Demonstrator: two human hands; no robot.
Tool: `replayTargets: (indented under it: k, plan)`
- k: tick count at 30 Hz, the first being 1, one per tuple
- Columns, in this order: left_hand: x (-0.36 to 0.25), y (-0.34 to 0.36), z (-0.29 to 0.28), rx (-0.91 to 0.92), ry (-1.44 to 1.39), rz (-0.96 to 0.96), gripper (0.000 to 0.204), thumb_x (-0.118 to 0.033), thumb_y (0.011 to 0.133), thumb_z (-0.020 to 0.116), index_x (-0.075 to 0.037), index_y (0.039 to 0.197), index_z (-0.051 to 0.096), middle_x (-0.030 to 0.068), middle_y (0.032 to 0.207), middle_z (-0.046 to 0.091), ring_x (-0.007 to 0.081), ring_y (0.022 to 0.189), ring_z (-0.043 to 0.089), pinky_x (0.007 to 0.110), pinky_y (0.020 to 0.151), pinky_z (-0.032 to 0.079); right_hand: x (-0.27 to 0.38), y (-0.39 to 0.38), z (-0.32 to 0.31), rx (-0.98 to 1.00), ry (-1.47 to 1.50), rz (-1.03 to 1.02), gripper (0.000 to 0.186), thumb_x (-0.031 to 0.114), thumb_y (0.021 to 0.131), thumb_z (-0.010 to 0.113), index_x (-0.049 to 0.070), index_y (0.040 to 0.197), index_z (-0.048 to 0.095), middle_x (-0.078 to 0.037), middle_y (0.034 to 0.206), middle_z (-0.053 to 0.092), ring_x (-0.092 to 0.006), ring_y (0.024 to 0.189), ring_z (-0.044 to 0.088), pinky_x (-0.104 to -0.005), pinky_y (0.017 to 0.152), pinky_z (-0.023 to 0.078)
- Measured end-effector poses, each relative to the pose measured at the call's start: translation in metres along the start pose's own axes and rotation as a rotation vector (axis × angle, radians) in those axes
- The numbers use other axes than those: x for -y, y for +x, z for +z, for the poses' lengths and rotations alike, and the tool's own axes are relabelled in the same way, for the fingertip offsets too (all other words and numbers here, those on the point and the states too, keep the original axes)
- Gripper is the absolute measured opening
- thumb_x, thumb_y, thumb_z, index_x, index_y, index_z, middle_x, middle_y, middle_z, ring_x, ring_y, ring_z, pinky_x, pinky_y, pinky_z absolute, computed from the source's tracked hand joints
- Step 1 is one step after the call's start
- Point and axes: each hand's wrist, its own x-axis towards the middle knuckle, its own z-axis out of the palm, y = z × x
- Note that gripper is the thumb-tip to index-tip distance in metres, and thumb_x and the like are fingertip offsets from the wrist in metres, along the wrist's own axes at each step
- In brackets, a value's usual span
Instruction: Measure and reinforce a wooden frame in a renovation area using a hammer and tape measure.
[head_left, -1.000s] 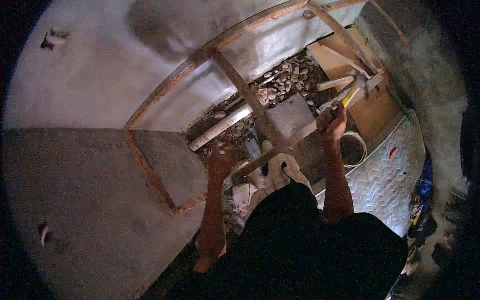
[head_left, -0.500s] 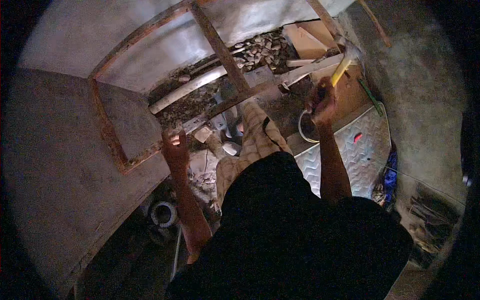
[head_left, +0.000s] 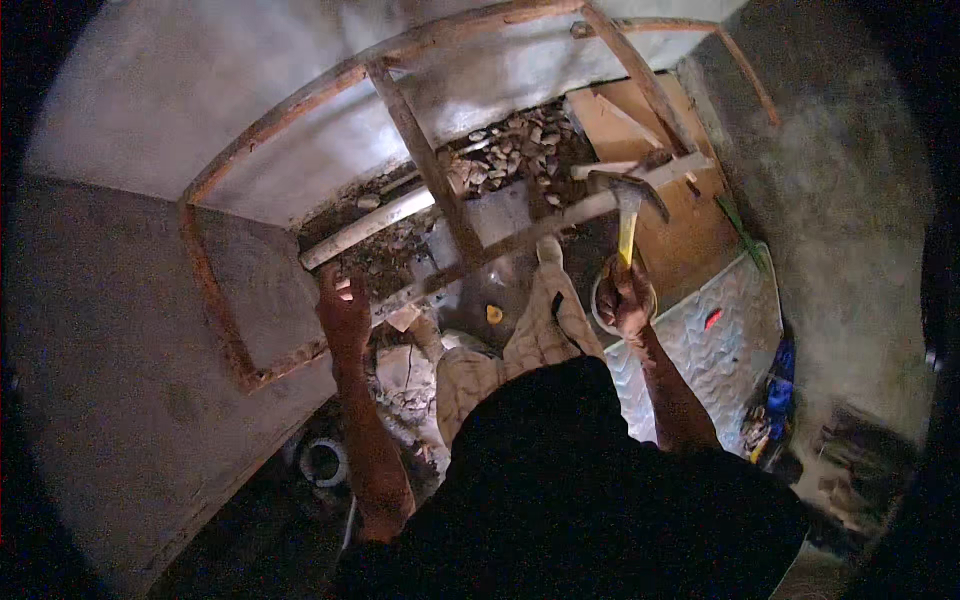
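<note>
Yellow-handled hammer (head_left: 627,215): one; its head had come away from the right joint (head_left: 693,158) of the frame, where it showed half a second earlier, and now overlapped the near rail (head_left: 540,230) in view; whether it touched could not be told.
Meaning of that shift: the hammer seemed, as a judgement, drawn back from the joint rather than bearing on it.
Right hand (head_left: 626,302): closed round the hammer's handle, with a pale ring (head_left: 597,308) behind it in view.
Left hand (head_left: 346,318): stayed by the left stretch of the near rail, fingers curled; whether they gripped the rail, something small or nothing could not be told.
Wooden frame (head_left: 422,160): one, reaching across in front of both hands, with two inner crosspieces (head_left: 640,80).
Amber round piece (head_left: 494,314): one, near the trouser leg (head_left: 540,320); it did not show half a second earlier.
White pipe (head_left: 370,230): one, beyond the near rail.
Stones (head_left: 515,148): a heap, too many to count.
Grey slab (head_left: 497,215): one, beside the stones.
Quilted mattress (head_left: 745,340): one, at the right, with one red object (head_left: 713,318) on it.
Green strip (head_left: 740,232): one, beside the mattress's upper edge.
White coil (head_left: 341,465): one, low at the left.
</note>
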Motion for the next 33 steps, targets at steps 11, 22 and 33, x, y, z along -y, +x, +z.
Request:
replayTargets:
  k: [11, 22, 33]
  plan:
    - [-0.070, 0.159, 0.170, -0.095, 0.156, -0.060, 0.075, -0.049, 0.078, 0.057, 0.003, 0.124, 0.028, 0.0319, 0.114, 0.046, 0.0423, 0.104, 0.049, 0.046, 0.086, 0.042, -0.042, 0.365, 0.061, 0.615, -0.079, -0.223, 0.020, 0.025, 0.084, 0.055, 0.010, 0.073, 0.047, 0.004, 0.063, 0.041, -0.0067, 0.056, 0.036, -0.0255, 0.049, 0.031]
    - [-0.054, 0.225, 0.225, -0.069, 0.472, -0.131, 0.094, -0.058, 0.073, 0.056, 0.003, 0.131, 0.014, 0.0354, 0.117, 0.042, 0.0446, 0.109, 0.045, 0.047, 0.093, 0.035, -0.199, 0.471, 0.102, 0.514, 0.439, 0.110, 0.019, 0.018, 0.081, 0.062, 0.008, 0.077, 0.047, 0.006, 0.063, 0.041, -0.0022, 0.052, 0.034, -0.0192, 0.045, 0.026]
    - [-0.056, 0.125, 0.196, 0.148, 0.286, -0.366, 0.117, -0.063, 0.068, 0.060, 0.007, 0.133, -0.006, 0.0360, 0.124, 0.036, 0.0428, 0.112, 0.043, 0.043, 0.094, 0.036, -0.078, 0.384, 0.118, 0.199, 0.141, 0.505, 0.033, 0.043, 0.091, 0.038, 0.014, 0.104, 0.046, 0.006, 0.053, 0.031, -0.0050, 0.036, 0.022, -0.0221, 0.030, 0.019]
